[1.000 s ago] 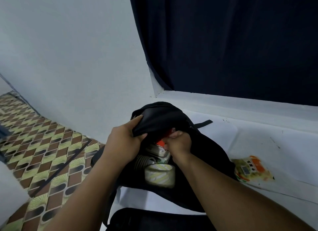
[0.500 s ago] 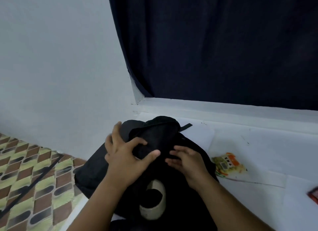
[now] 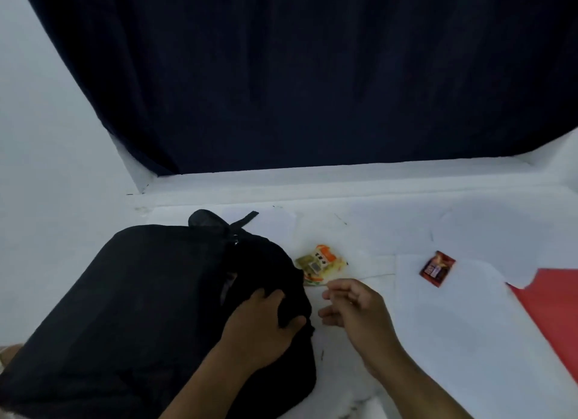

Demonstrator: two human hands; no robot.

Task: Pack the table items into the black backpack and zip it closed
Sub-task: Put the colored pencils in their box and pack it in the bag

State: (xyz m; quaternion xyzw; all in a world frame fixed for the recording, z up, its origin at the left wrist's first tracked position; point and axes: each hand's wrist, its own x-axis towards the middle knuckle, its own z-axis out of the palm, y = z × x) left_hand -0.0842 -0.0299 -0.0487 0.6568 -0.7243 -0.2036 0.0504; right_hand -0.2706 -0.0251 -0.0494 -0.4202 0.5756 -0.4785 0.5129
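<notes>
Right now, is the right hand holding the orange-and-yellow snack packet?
No, the right hand hovers empty just short of the orange-and-yellow snack packet on the table.

matt cloth backpack [image 3: 140, 309], glossy plastic packet [image 3: 320, 264]

Big dark navy curtain [image 3: 312, 74] hanging across most of the back, dropping to a white ledge [image 3: 344, 181]. Plain white wall [image 3: 47, 137] off to the left. Desk [image 3: 438, 340] covered in white paper sheets, with a red sheet [image 3: 550, 300] at the far right edge.
</notes>
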